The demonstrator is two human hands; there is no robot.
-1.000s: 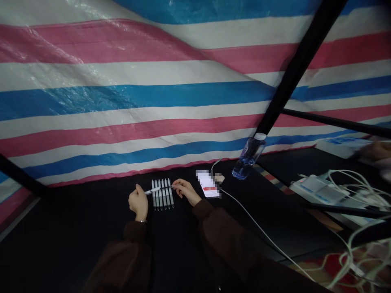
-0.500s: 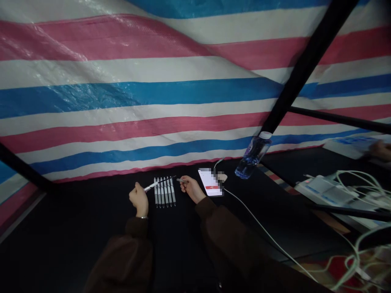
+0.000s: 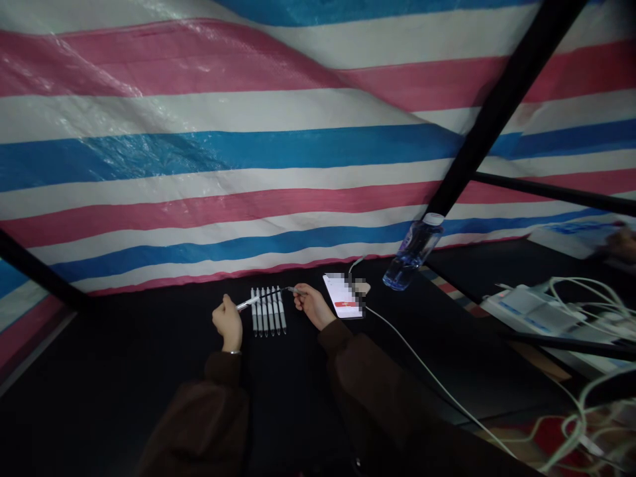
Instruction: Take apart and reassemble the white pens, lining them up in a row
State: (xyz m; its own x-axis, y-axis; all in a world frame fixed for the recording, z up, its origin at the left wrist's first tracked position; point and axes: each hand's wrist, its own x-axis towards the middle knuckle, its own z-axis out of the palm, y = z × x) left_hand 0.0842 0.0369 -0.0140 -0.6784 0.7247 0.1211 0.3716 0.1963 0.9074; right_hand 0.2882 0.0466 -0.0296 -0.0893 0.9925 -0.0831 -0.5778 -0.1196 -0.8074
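Observation:
My left hand (image 3: pixel 228 324) is closed around a white pen barrel (image 3: pixel 247 304), tilted up to the right. Out of its end runs a thin dark refill (image 3: pixel 272 293). In a fingertip pinch, my right hand (image 3: pixel 314 307) holds a small greyish front piece of the pen (image 3: pixel 297 291), level with the refill's tip. The tip appears to meet the piece's opening; how far it is inside is too small to tell. Below and between the hands, several white pens (image 3: pixel 268 317) lie side by side in a neat row on the black table (image 3: pixel 278 384).
Right of my right hand lies a lit phone (image 3: pixel 338 291) with a white cable (image 3: pixel 412 354). Farther right are a water bottle (image 3: pixel 413 255), black frame bars (image 3: pixel 477 142), and boxes with coiled cables (image 3: pixel 546 315). A striped sheet (image 3: pixel 248 156) hangs behind. Another person's hand (image 3: pixel 623 244) shows at the far right.
The gap between the refill tip and the front piece has closed. My left hand has shifted slightly right; my right hand has barely moved.

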